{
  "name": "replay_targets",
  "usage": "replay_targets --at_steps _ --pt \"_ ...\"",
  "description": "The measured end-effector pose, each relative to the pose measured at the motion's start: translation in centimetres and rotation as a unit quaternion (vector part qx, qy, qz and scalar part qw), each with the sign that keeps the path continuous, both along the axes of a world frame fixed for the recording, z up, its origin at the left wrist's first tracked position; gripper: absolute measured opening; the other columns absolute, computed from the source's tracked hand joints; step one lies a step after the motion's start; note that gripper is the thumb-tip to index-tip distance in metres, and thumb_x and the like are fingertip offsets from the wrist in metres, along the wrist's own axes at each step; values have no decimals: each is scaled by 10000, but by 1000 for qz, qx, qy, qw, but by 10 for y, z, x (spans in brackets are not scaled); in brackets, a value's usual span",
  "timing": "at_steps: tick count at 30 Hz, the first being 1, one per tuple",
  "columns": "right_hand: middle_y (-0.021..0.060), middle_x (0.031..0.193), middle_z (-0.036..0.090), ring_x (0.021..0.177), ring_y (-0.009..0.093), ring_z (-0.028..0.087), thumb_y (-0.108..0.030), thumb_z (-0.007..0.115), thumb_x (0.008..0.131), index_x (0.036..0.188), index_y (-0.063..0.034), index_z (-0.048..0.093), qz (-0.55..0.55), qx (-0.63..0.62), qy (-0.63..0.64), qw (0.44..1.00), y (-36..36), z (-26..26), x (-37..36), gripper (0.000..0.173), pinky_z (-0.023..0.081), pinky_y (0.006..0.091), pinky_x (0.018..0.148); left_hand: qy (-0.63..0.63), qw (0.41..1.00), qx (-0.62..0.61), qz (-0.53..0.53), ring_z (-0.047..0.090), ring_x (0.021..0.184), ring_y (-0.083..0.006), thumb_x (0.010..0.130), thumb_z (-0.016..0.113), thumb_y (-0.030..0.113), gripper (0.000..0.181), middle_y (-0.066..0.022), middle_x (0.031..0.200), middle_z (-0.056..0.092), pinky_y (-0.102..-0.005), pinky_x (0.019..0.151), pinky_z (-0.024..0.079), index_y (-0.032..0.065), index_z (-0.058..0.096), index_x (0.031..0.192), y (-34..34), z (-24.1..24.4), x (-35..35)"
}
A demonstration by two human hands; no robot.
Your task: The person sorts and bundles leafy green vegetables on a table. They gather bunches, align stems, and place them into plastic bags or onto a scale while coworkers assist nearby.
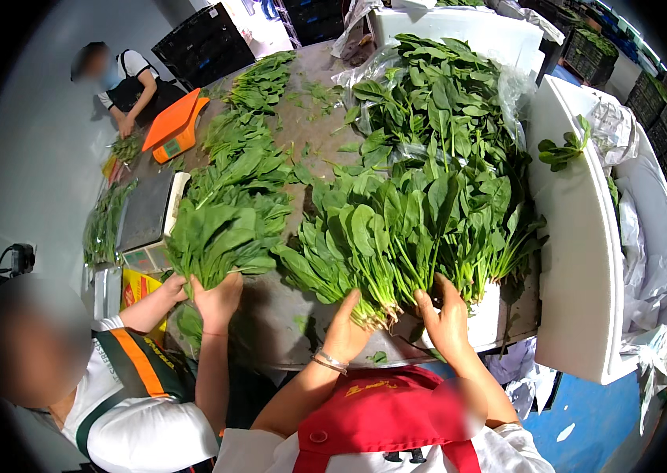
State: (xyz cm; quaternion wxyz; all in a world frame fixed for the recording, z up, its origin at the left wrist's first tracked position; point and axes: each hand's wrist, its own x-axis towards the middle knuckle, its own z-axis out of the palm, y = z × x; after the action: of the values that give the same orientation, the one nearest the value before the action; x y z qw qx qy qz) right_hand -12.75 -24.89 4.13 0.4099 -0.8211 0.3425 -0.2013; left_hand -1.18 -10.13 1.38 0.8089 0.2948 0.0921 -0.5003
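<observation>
Before me on the metal table lies a wide heap of spinach [422,201], its leaves pointing away and its pale root ends towards me. My left hand [348,331], with bracelets at the wrist, rests against the left side of a spinach bunch [369,260], thumb up by the stems. At the right of the same stems is my right hand [443,319], its thumb and fingers apart, touching or close to the stalks. Whether either hand grips any stems cannot be told. Under the right-hand stems a white surface [487,313] shows. More loose spinach [446,100] fills a plastic-lined area behind.
A co-worker at my left holds a spinach bunch [212,242] in both hands. Beyond it stand a weighing scale [147,210] and an orange scale [173,121]. Another person works at the far left. White foam boxes [576,230] border the right side; spinach piles [244,148] line the table's left.
</observation>
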Motion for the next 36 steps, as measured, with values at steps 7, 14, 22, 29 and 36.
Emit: replay_targets --at_steps 7,14,22,29,36 --pt "267 931 586 882 389 578 -437 673 772 920 68 593 78 160 76 981 3 30 30 532 453 413 757 -81 992 86 -47 589 1001 -222 879 597 159 383 -91 1142 592 -381 851 484 32 497 1225 0 -2 10" --pt "176 992 558 923 280 555 -226 762 730 1058 34 515 128 148 -86 977 34 -3 22 486 441 345 828 -271 958 77 -48 566 1013 -202 811 596 -32 426 -72 1126 571 -358 843 502 17 468 1214 38 -18 7" --pt "154 1062 555 955 259 554 -221 665 814 1163 -4 481 208 125 -142 960 52 -40 20 451 446 331 822 -347 908 149 -183 528 1038 -156 818 642 59 407 -66 1125 582 -312 917 425 13 511 1201 88 -30 31" --pt "149 1081 554 968 258 550 -246 648 823 1173 -13 484 224 161 -113 954 50 -37 15 452 441 333 834 -344 909 143 -189 523 1050 -158 839 610 86 400 -68 1141 576 -317 921 423 13 499 1216 77 -28 28" --pt "144 1100 552 981 256 547 -271 631 832 1183 -22 486 244 212 -105 941 48 -36 20 454 436 334 845 -346 911 150 -169 519 1062 -161 861 578 114 395 -70 1156 569 -323 926 421 14 486 1231 71 -23 34"
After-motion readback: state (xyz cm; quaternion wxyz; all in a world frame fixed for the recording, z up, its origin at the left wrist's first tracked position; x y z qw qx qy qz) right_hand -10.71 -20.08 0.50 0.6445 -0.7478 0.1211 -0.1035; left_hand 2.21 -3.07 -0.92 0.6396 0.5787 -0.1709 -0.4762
